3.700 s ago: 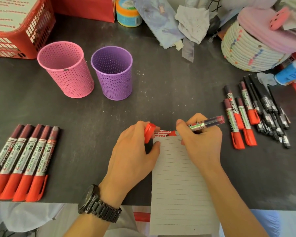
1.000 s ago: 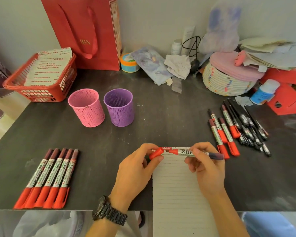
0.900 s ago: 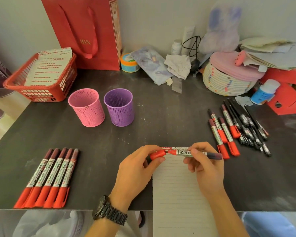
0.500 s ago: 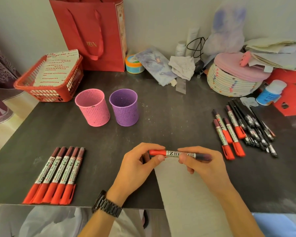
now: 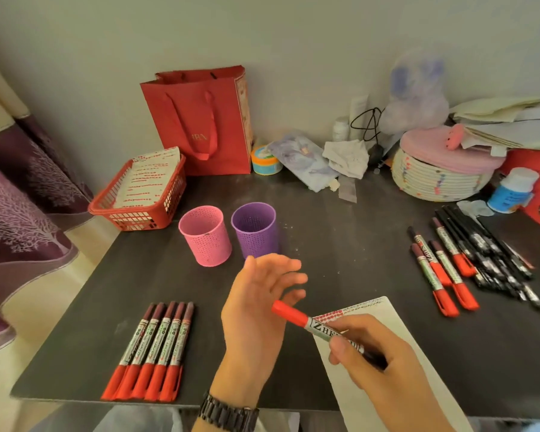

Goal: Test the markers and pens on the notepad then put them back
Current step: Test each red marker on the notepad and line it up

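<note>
My right hand (image 5: pixel 378 366) grips a capped red marker (image 5: pixel 300 319) by its barrel, the red cap pointing up and left over the lined notepad (image 5: pixel 396 332). Red scribbles run along the notepad's top edge. My left hand (image 5: pixel 259 304) hovers just left of the cap, fingers spread and holding nothing. A row of several red markers (image 5: pixel 156 350) lies at the front left. More red markers (image 5: pixel 440 269) and black pens (image 5: pixel 493 257) lie at the right. A pink cup (image 5: pixel 205 235) and a purple cup (image 5: pixel 255 229) stand behind my hands.
A red basket (image 5: pixel 138 194) with paper sits at the back left beside a red paper bag (image 5: pixel 203 123). A woven lidded basket (image 5: pixel 440 176), a small tub, cloths and a white-and-blue bottle (image 5: pixel 512 190) crowd the back right. The dark table's (image 5: pixel 340 244) front edge runs near my wrists.
The cap went back onto the marker. My left hand has let go of it and opened, and my right hand has tilted the marker, cap end up to the left. The view has risen.
</note>
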Motion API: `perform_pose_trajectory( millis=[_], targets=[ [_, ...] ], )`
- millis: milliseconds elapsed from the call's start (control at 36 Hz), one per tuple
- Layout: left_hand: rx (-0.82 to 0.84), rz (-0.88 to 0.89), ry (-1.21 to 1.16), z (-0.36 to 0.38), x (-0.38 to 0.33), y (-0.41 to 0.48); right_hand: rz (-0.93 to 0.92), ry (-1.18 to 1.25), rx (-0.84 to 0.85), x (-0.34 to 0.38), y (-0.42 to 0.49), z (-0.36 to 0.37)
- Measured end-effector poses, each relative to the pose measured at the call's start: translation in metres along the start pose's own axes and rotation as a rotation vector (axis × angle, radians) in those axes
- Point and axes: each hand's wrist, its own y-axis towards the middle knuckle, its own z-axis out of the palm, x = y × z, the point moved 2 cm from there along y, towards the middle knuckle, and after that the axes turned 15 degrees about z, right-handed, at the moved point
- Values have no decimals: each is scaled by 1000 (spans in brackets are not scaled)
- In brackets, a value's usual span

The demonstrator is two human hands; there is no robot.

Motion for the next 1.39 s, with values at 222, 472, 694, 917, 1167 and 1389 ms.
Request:
perform_pose_trajectory(
  millis=[222,472,694,917,1167,1389],
  targets=[
    [-45,-161,-427,6,2,-9,114,110,-42,-10,-18,29],
    [-143,-229,-528,12,12,-24,-149,40,-321,-11,-45,34],
    [-59,-190,-539,27,2,-27,-239,67,-355,3,-56,33],
    [75,-108,-300,19,-21,-16,-211,87,-127,16,-41,27],
    [513,-227,836,-59,-49,-45,-196,-287,111,25,-11,21],
    [501,-268,1144,-127,-114,-67,-283,-473,226,32,7,79]
  ],
)
